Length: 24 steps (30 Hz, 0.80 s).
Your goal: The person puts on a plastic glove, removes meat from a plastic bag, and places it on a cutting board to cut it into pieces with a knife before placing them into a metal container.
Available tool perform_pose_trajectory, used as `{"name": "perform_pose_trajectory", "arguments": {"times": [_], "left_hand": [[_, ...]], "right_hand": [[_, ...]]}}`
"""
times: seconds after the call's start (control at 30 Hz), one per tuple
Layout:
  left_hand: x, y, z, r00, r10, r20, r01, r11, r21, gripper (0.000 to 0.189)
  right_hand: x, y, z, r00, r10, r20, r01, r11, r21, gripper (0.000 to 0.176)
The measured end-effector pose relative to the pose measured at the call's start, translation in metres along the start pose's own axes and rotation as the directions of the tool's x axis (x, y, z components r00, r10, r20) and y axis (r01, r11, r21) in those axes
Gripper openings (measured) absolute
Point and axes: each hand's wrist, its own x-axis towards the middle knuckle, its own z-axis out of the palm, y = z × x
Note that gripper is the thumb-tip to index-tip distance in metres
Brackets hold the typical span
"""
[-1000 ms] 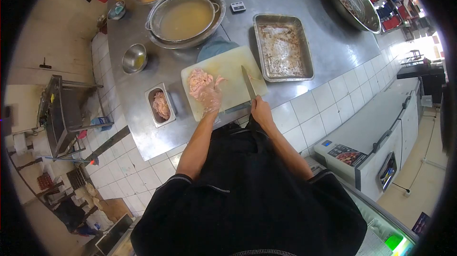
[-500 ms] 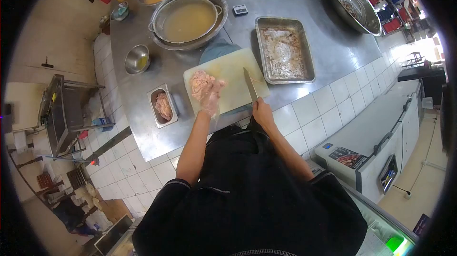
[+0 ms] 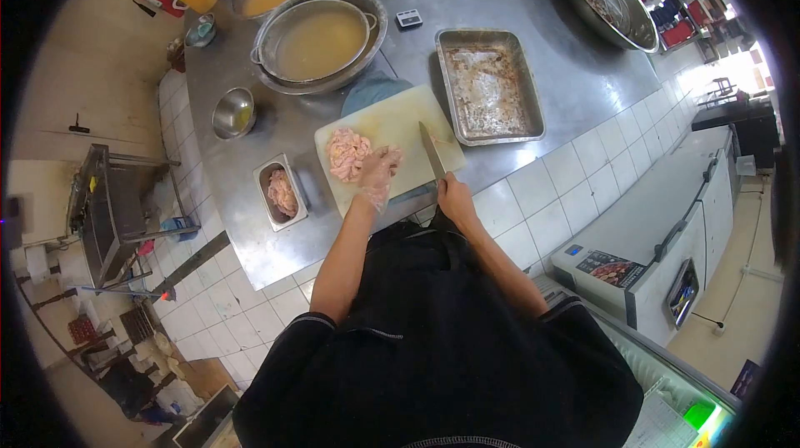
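Observation:
A white cutting board (image 3: 400,115) lies on the steel table. Pale pink raw meat, apparently chicken, forms a pile (image 3: 348,154) on the board's left part. My left hand (image 3: 379,175), in a clear plastic glove, is at the pile's right side, its fingers closed on a small piece of meat that they partly cover. My right hand (image 3: 452,195) grips the handle of a knife (image 3: 431,150), whose blade rests over the right part of the board, pointing away from me. Left of the board stands a small steel container (image 3: 282,193) with more raw meat.
Right of the board is a stained metal tray (image 3: 490,88). Behind it sit a small scale (image 3: 408,19) and a large basin with a pot of cloudy liquid (image 3: 321,41). A small steel bowl (image 3: 234,114) stands left; a big bowl (image 3: 612,2) is far right.
My left hand has drawn back from over the pile to its right side, with a piece of meat in its fingers. The knife stays in my right hand; the view has shifted slightly.

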Motion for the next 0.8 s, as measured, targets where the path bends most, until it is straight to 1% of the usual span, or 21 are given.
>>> {"name": "perform_pose_trajectory", "arguments": {"times": [0.07, 0.1, 0.17, 0.27, 0.37, 0.47, 0.5, 0.57, 0.67, 0.77, 0.8], "left_hand": [[-0.003, 0.002, 0.005, 0.998, 0.024, -0.059, -0.019, 0.996, 0.082, 0.022], [-0.003, 0.001, 0.004, 0.997, 0.054, -0.05, -0.049, 0.994, 0.096, 0.023], [-0.004, -0.004, 0.002, 0.993, 0.112, -0.032, -0.108, 0.986, 0.125, 0.027], [0.002, -0.011, -0.003, 0.994, 0.043, -0.096, -0.031, 0.991, 0.13, 0.036], [-0.001, -0.009, -0.003, 0.994, 0.068, -0.084, -0.056, 0.99, 0.132, 0.042], [-0.003, -0.005, 0.003, 0.997, 0.022, -0.07, -0.03, 0.993, -0.111, 0.045], [-0.008, 0.002, 0.004, 0.997, 0.048, -0.053, -0.048, 0.999, 0.009, 0.044], [-0.018, 0.016, 0.006, 0.995, 0.095, -0.008, -0.091, 0.966, 0.244, 0.043], [-0.01, 0.003, 0.004, 0.993, 0.121, -0.016, -0.115, 0.974, 0.196, 0.043], [0.014, -0.027, -0.01, 0.989, 0.096, -0.114, -0.098, 0.995, -0.008, 0.047], [0.021, -0.033, -0.015, 0.989, 0.095, -0.115, -0.086, 0.993, 0.084, 0.05]], "right_hand": [[0.0, -0.002, -0.002, 1.0, 0.027, 0.012, -0.027, 1.0, 0.013, 0.02], [0.001, 0.0, -0.001, 0.999, 0.041, 0.016, -0.041, 0.999, 0.019, 0.02], [0.002, 0.003, 0.0, 1.0, 0.022, 0.01, -0.022, 0.999, 0.023, 0.021], [0.0, 0.0, -0.001, 1.0, 0.009, 0.005, -0.009, 1.0, 0.021, 0.021], [0.0, -0.002, -0.003, 1.0, 0.016, 0.004, -0.016, 1.0, 0.015, 0.022], [0.0, -0.004, -0.003, 0.999, 0.03, 0.015, -0.03, 1.0, 0.009, 0.02], [0.0, -0.004, -0.003, 0.999, 0.034, 0.018, -0.034, 0.999, 0.005, 0.02], [0.0, -0.005, -0.003, 1.0, 0.026, 0.015, -0.026, 1.0, -0.01, 0.019], [0.0, -0.005, -0.004, 0.999, 0.031, 0.006, -0.031, 1.0, -0.001, 0.021], [0.001, -0.001, -0.001, 1.0, 0.014, -0.006, -0.014, 1.0, 0.024, 0.022], [0.001, 0.001, 0.0, 1.0, 0.004, -0.011, -0.004, 0.999, 0.032, 0.022]]}}
